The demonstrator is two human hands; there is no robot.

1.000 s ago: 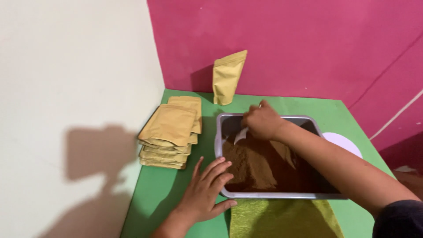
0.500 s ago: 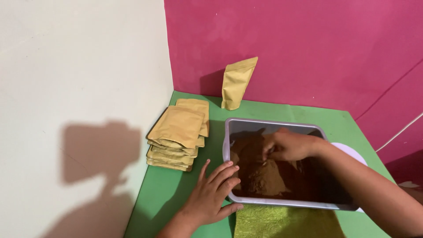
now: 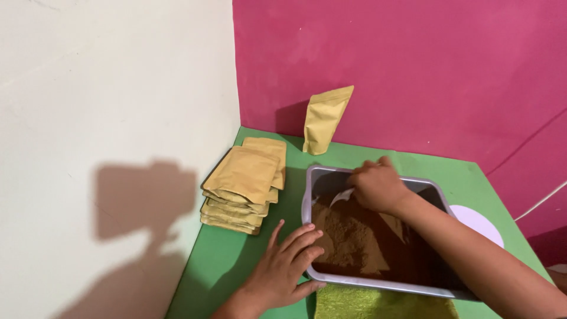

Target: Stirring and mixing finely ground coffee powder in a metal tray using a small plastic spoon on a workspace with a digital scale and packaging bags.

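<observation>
Brown powder (image 3: 354,236) fills the grey tray (image 3: 378,285) on the green table (image 3: 236,260), where your right hand (image 3: 378,188) has slid toward 11 o'clock, fingers closed on a white scoop (image 3: 341,196), while your left hand (image 3: 287,266) stays flat, fingers spread, bracing its 7 o'clock corner.

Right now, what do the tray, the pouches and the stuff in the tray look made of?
Tray: grey, smooth, rounded rim, likely plastic. Pouches: matte tan, paper-like, creased; the lining can't be seen. Powder: brown, fine, dry, heaped in soft mounds. Right hand is in the tray; left hand rests flat at its wall.
</observation>
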